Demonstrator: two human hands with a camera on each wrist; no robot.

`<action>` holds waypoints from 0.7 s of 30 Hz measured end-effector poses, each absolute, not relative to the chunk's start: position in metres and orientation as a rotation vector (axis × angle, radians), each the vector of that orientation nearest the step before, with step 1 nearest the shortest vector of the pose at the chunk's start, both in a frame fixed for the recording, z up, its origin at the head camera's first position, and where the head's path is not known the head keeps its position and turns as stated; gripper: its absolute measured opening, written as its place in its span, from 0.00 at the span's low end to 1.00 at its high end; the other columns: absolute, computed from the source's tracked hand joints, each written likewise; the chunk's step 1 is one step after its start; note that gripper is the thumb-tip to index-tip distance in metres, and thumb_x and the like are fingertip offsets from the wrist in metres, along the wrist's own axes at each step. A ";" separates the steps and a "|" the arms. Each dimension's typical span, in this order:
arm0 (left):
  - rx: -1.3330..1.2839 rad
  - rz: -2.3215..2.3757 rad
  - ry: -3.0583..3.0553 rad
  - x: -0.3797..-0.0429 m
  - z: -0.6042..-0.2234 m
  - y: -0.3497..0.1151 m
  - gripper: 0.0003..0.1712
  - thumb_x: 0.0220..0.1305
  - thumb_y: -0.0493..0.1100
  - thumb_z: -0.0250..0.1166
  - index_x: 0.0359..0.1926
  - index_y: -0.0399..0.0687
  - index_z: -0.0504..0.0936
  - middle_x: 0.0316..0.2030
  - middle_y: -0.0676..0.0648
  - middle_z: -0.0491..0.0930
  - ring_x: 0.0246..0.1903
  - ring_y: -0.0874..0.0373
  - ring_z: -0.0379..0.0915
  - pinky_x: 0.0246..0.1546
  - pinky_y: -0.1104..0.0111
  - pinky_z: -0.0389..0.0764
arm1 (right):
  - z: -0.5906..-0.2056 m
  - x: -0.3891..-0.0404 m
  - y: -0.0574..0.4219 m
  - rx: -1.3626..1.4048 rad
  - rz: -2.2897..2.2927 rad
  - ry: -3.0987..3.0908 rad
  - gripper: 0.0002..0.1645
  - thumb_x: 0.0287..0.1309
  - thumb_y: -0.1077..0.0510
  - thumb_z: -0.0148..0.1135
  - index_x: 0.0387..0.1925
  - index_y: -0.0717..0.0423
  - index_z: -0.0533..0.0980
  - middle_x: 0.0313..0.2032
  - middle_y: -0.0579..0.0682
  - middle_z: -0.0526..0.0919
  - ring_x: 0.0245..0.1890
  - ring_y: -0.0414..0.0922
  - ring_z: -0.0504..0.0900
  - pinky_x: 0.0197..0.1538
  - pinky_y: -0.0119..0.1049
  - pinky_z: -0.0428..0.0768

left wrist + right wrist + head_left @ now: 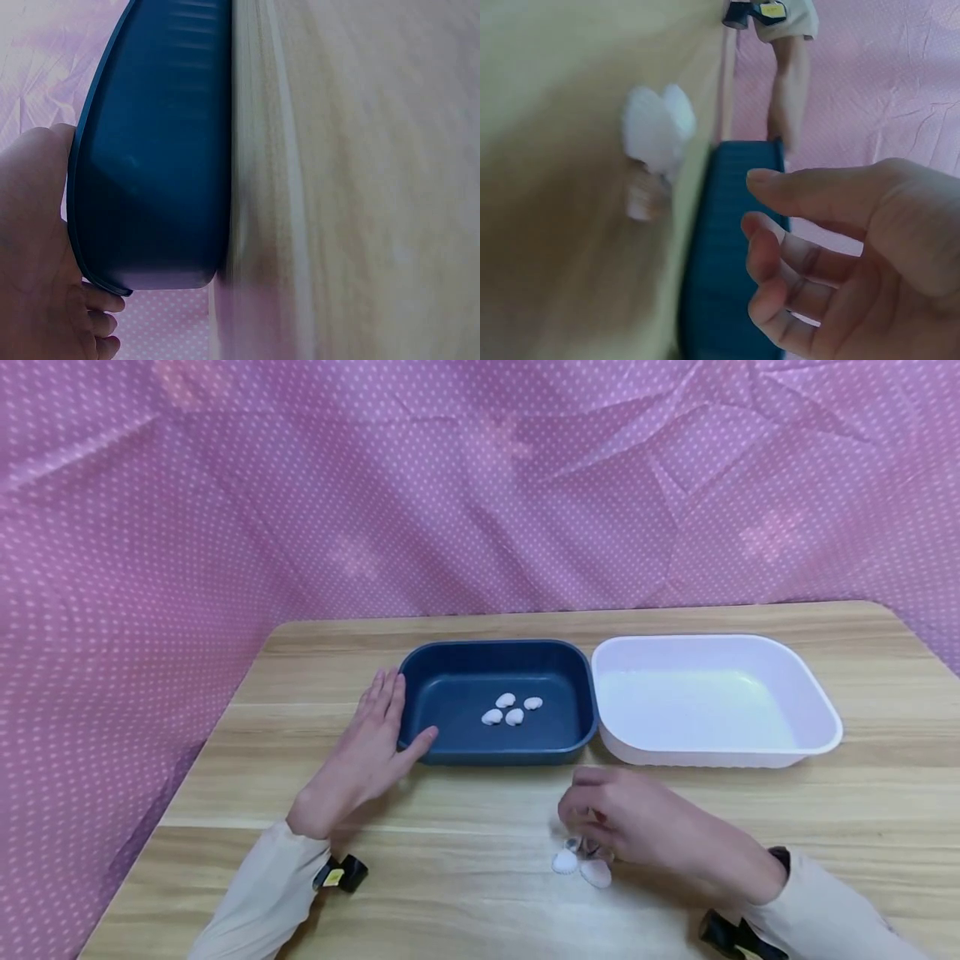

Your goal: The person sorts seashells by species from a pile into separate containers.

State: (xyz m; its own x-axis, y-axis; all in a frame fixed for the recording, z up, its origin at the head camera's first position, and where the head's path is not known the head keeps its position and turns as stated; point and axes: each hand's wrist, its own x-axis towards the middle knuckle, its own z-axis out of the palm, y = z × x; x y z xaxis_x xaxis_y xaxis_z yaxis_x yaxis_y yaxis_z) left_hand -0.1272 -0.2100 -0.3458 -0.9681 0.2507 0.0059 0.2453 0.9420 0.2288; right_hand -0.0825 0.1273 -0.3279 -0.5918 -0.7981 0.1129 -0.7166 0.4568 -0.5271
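My left hand rests against the left end of a dark blue plastic basin, fingers straight along its rim and thumb over the front corner. In the left wrist view, the palm lies beside the basin's wall. Several white seashells lie on the basin's floor. My right hand hovers over a small pile of seashells on the table, partly hiding it. In the right wrist view, the fingers are loosely bent, the thumb is apart from them, and nothing shows between them. White shells sit beyond the fingertips, blurred.
A white plastic basin stands right beside the blue one, to its right. Both are on a wood-grain table. Pink dotted cloth hangs behind the table and down its left side.
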 end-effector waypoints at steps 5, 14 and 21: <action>0.396 0.364 3.065 -0.127 -0.346 -0.210 0.55 0.67 0.73 0.40 0.75 0.36 0.36 0.75 0.39 0.32 0.74 0.48 0.21 0.72 0.52 0.39 | -0.340 -0.077 0.129 -1.431 -0.820 2.485 0.13 0.54 0.66 0.67 0.38 0.46 0.83 0.35 0.36 0.78 0.34 0.31 0.74 0.38 0.24 0.77; 0.396 0.359 3.072 -0.127 -0.345 -0.211 0.55 0.67 0.74 0.39 0.75 0.36 0.36 0.75 0.38 0.33 0.74 0.48 0.22 0.72 0.52 0.39 | -0.345 -0.071 0.120 -1.347 -0.706 2.463 0.07 0.55 0.60 0.69 0.36 0.46 0.83 0.34 0.35 0.75 0.34 0.30 0.73 0.38 0.26 0.76; 0.410 0.350 3.082 -0.128 -0.346 -0.211 0.55 0.67 0.74 0.39 0.75 0.35 0.37 0.75 0.37 0.35 0.74 0.46 0.23 0.72 0.52 0.40 | -0.347 -0.072 0.112 -1.315 -0.608 2.526 0.08 0.55 0.55 0.69 0.27 0.44 0.77 0.27 0.35 0.68 0.28 0.31 0.67 0.32 0.26 0.71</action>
State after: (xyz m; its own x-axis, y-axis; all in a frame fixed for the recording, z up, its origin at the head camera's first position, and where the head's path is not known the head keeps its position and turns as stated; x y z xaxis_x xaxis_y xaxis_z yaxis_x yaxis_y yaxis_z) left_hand -0.1277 -0.2105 -0.3459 -0.9655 0.2598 0.0163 0.2569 0.9406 0.2218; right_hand -0.0718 0.1125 -0.3473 -0.5714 -0.8206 -0.0112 -0.7256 0.5116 -0.4603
